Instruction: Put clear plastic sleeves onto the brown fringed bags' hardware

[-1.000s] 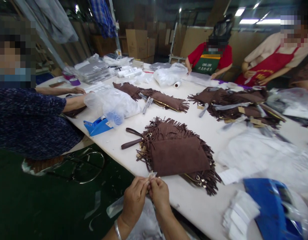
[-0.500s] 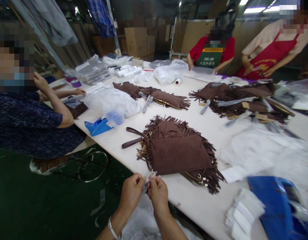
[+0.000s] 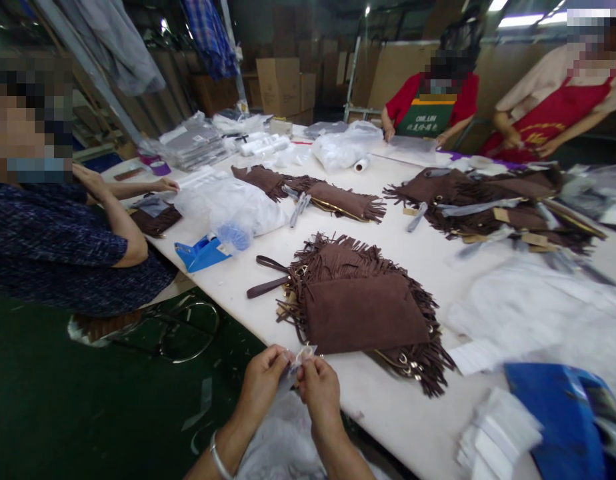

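Note:
My left hand (image 3: 262, 381) and my right hand (image 3: 321, 389) are side by side just off the table's near edge. Both pinch a small clear plastic piece (image 3: 299, 363) between thumbs and fingertips. Just beyond them, brown fringed suede bags (image 3: 363, 312) lie stacked on the white table (image 3: 388, 403), with a dark wrist strap (image 3: 268, 287) sticking out to the left. Below my hands is a heap of clear plastic (image 3: 283, 433).
A blue tape dispenser (image 3: 203, 253) stands at the left edge, another blue one (image 3: 555, 417) at the lower right beside white packets (image 3: 501, 430). More brown bags (image 3: 338, 200) and plastic bags (image 3: 238, 203) lie farther back. Three people are around the table.
The view has shifted slightly, so the table and people appear a little farther right. My hands still pinch the plastic piece, with its angle slightly changed.

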`<state>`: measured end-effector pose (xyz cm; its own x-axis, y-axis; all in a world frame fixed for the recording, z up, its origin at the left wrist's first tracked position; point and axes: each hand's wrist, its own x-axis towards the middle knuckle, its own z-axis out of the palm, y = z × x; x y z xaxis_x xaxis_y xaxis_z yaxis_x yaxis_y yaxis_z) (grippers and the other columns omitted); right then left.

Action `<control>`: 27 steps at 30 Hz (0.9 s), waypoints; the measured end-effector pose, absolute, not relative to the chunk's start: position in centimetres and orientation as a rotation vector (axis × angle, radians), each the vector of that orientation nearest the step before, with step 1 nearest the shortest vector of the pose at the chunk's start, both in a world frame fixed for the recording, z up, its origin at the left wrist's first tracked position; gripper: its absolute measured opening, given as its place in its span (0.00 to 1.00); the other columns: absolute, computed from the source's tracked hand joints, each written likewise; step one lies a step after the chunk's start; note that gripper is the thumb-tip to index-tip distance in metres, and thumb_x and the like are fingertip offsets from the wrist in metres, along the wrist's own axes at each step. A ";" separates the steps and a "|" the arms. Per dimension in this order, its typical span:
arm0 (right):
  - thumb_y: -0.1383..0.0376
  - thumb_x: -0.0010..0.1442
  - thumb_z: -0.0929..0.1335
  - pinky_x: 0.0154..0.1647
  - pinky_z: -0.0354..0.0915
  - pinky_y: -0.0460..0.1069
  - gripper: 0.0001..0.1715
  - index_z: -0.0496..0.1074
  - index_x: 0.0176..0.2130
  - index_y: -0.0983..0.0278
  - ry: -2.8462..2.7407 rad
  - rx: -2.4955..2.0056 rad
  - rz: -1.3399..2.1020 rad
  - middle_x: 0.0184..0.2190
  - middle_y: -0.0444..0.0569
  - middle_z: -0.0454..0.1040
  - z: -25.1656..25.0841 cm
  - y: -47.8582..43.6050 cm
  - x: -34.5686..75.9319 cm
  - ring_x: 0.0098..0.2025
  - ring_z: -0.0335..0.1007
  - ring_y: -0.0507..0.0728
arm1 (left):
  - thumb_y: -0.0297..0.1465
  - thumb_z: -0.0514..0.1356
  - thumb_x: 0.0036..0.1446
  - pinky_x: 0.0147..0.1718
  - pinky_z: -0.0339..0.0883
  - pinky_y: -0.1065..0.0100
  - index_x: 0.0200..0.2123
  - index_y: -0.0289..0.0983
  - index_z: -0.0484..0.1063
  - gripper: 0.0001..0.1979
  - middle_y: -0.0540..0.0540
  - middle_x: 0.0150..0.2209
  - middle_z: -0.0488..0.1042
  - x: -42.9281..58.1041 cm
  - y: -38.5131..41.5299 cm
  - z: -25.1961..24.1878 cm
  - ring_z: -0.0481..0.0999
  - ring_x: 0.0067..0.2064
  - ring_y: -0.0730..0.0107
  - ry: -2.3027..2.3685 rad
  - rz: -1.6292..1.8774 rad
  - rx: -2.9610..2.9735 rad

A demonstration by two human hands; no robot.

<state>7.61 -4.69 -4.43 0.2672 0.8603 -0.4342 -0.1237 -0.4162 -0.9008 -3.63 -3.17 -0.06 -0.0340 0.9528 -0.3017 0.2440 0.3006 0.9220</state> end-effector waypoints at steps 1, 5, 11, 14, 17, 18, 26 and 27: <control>0.47 0.56 0.63 0.13 0.49 0.43 0.25 0.64 0.20 0.63 -0.693 -1.591 1.357 0.09 0.37 0.58 -4.4 -4.7 7.7 0.12 0.51 0.48 | 0.40 0.57 0.56 0.30 0.61 0.70 0.29 0.34 0.74 0.14 0.48 0.26 0.74 -3.7 -3.2 0.0 0.70 0.30 0.67 1.496 0.867 1.099; 0.48 0.55 0.63 0.13 0.46 0.43 0.24 0.63 0.20 0.63 -0.674 -1.579 1.431 0.08 0.37 0.56 -4.2 -4.6 7.9 0.12 0.49 0.47 | 0.39 0.58 0.56 0.32 0.62 0.71 0.30 0.34 0.74 0.13 0.47 0.28 0.75 -3.6 -3.5 -0.1 0.71 0.31 0.69 1.403 0.901 0.983; 0.46 0.52 0.65 0.13 0.41 0.43 0.26 0.64 0.19 0.63 -0.665 -1.539 1.485 0.07 0.36 0.54 -3.8 -4.3 8.2 0.11 0.45 0.47 | 0.32 0.64 0.48 0.33 0.65 0.71 0.35 0.34 0.72 0.10 0.46 0.31 0.77 -3.3 -4.0 -0.7 0.75 0.32 0.68 1.285 0.904 0.827; 0.44 0.51 0.64 0.13 0.42 0.43 0.27 0.64 0.18 0.63 -0.685 -1.532 1.493 0.07 0.36 0.54 -3.6 -4.2 8.5 0.11 0.45 0.47 | 0.30 0.67 0.43 0.32 0.65 0.71 0.34 0.34 0.71 0.13 0.47 0.30 0.77 -2.9 -4.0 -0.7 0.75 0.30 0.68 1.300 0.926 0.802; 0.43 0.50 0.64 0.14 0.42 0.44 0.28 0.64 0.16 0.63 -0.715 -1.544 1.478 0.08 0.37 0.54 -3.4 -4.1 8.8 0.11 0.45 0.47 | 0.29 0.65 0.43 0.32 0.66 0.70 0.34 0.34 0.71 0.12 0.47 0.29 0.78 -2.6 -3.9 -0.8 0.76 0.31 0.66 1.353 0.960 0.839; 0.44 0.50 0.64 0.13 0.42 0.44 0.28 0.63 0.16 0.63 -0.723 -1.548 1.480 0.08 0.37 0.54 -3.4 -4.1 8.8 0.12 0.45 0.47 | 0.29 0.65 0.43 0.33 0.66 0.70 0.34 0.34 0.71 0.11 0.46 0.30 0.78 -2.5 -3.9 -0.8 0.76 0.32 0.66 1.376 0.973 0.860; 0.47 0.52 0.64 0.13 0.40 0.43 0.23 0.70 0.25 0.64 -0.799 -1.427 1.690 0.09 0.36 0.58 -2.8 -4.5 8.9 0.11 0.43 0.47 | 0.30 0.63 0.46 0.36 0.67 0.67 0.33 0.35 0.71 0.09 0.46 0.31 0.76 -2.6 -3.5 -2.3 0.76 0.34 0.64 1.495 1.075 0.954; 0.48 0.52 0.64 0.14 0.41 0.43 0.23 0.72 0.30 0.65 -0.840 -1.418 1.691 0.09 0.37 0.60 -2.7 -4.6 9.1 0.11 0.45 0.47 | 0.30 0.63 0.46 0.36 0.67 0.67 0.33 0.35 0.71 0.09 0.47 0.30 0.76 -2.5 -3.4 -2.2 0.76 0.34 0.64 1.483 1.090 0.941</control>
<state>9.08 -4.61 -2.74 -0.0934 0.8693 -0.4854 -0.1383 -0.4941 -0.8583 -2.55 -3.36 -2.24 -0.1702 0.9458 -0.2764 0.0180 0.2834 0.9588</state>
